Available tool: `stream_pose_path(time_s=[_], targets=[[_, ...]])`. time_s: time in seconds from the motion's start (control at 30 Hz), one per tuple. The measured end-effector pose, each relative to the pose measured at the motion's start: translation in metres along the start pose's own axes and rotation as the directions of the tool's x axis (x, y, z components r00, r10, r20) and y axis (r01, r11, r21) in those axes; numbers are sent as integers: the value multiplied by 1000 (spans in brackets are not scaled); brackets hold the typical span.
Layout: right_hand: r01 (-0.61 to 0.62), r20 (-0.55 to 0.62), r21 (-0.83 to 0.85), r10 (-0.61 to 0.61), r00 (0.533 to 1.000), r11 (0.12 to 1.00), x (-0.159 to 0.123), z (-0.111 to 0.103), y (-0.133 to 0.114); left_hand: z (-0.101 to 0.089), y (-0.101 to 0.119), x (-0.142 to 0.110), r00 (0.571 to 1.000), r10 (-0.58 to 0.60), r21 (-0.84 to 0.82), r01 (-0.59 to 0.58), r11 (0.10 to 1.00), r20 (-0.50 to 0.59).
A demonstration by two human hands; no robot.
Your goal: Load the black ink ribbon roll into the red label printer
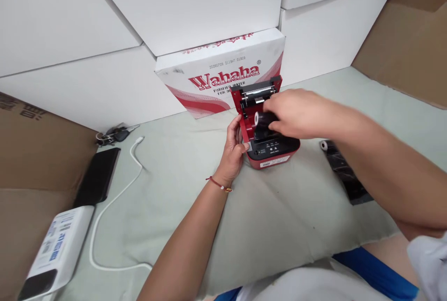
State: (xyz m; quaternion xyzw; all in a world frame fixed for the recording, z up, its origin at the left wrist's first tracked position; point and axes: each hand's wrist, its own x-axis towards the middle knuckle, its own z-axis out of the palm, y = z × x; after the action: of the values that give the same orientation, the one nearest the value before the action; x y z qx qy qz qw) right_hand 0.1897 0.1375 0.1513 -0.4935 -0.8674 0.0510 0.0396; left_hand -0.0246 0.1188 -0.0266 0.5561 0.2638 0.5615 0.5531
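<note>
A small red and black label printer (270,149) stands on the cloth with its lid (258,93) raised, showing rollers inside the lid. My left hand (233,147) grips the printer's left side, thumb on the front corner and fingers along the edge. Over the open bay, my right hand (291,112) is closed around a black ribbon roll (264,126) with a white core. Whether that roll rests in the bay or is held just above it, I cannot tell. Another black ribbon roll (344,170) lies to the right, partly hidden by my right forearm.
Behind the printer leans a Wahaha carton (218,75) against white boxes (195,3). At the left are keys (115,134), a black phone-like slab (98,177), a white power bank (61,240) and a white cable (101,217). Brown cardboard (412,44) borders the right side.
</note>
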Motion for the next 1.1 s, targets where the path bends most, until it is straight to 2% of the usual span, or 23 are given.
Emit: stream_pose_path(time_s=[0.1,0.13,0.2,0.27,0.33,0.37,0.43,0.5,0.57,0.63,0.77,0.87,0.97,1.03,1.1], targets=[[-38,104,95,29,994,995,-42,-43,29,1,2,0,1000,-11,-13,11,1000,-4],[-85,134,101,72,988,991,-52,-50,40,1,3,0,1000,-11,-19,11,1000,-5],[-195,213,98,171,962,976,-67,-49,60,2,5,0,1000,-11,-35,11,999,-8],[-273,332,98,227,915,957,-72,-32,71,3,7,0,1000,-20,-47,20,999,-9],[-303,448,115,223,866,946,-74,-7,74,3,8,1,1000,-27,-50,26,998,-10],[-314,469,130,221,855,940,-75,5,74,3,9,1,1000,-28,-47,28,999,-12],[-345,408,164,255,877,924,-83,25,74,3,9,1,999,-30,-36,29,999,-20],[-381,279,181,324,904,907,-98,38,79,3,10,0,999,-35,-31,34,999,-34],[-422,211,158,387,898,892,-116,48,90,3,10,0,998,-45,-40,43,998,-47],[-438,229,129,403,886,890,-132,59,103,4,11,0,997,-58,-56,55,997,-56],[-380,247,112,345,906,918,-147,75,115,5,12,0,996,-69,-80,64,995,-64],[-326,323,130,271,907,936,-154,55,104,5,12,1,996,-68,-84,63,994,-62],[-137,398,348,-14,917,928,-158,6,81,4,10,1,997,-63,-77,59,995,-52],[4,319,411,-148,936,911,-151,-28,62,3,9,1,997,-58,-66,55,996,-48],[94,208,372,-182,961,924,-132,-48,41,3,8,1,997,-53,-62,49,997,-51]])
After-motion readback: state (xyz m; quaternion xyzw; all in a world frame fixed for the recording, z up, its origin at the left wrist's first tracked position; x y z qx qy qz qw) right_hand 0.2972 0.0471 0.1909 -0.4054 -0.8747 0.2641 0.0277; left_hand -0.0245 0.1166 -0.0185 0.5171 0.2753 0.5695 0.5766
